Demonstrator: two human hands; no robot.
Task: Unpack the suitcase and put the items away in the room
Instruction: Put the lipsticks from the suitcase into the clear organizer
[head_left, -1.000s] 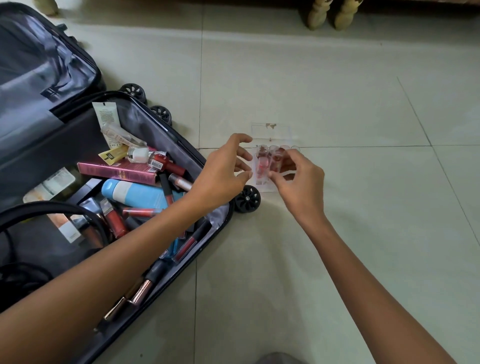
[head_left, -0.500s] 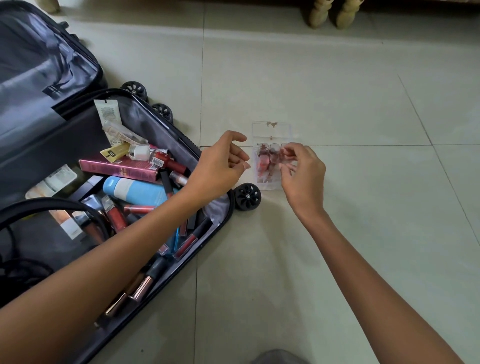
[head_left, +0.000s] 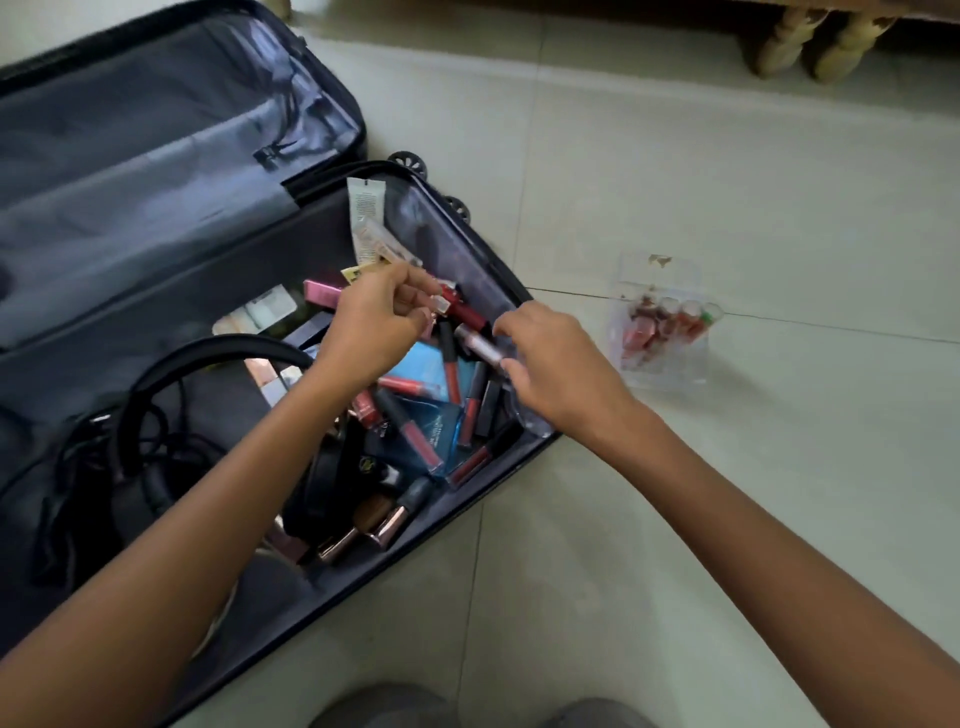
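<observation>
The dark suitcase (head_left: 332, 587) lies open on the floor, its near half full of lip glosses, tubes, sachets and a blue bottle (head_left: 421, 369). Over the clutter, my left hand (head_left: 374, 327) pinches a red tube (head_left: 465, 312) at its labelled end. Beside it, the fingertips of my right hand (head_left: 561, 369) hold the end of a clear silver-capped tube (head_left: 478, 345). A clear plastic pack of small red bottles (head_left: 662, 332) lies on the tiles to the right of the suitcase, apart from both hands.
Black headphones and cables (head_left: 150, 415) fill the left of the suitcase. The lined lid (head_left: 156, 130) lies flat behind. Two turned furniture legs (head_left: 800, 41) stand at the top right. Pale floor tiles (head_left: 727, 519) spread to the right. My knees (head_left: 374, 706) show at the bottom edge.
Both hands left the clear pack on the floor and moved left into the suitcase. My left hand took a red tube, my right a clear tube. The view shifted left.
</observation>
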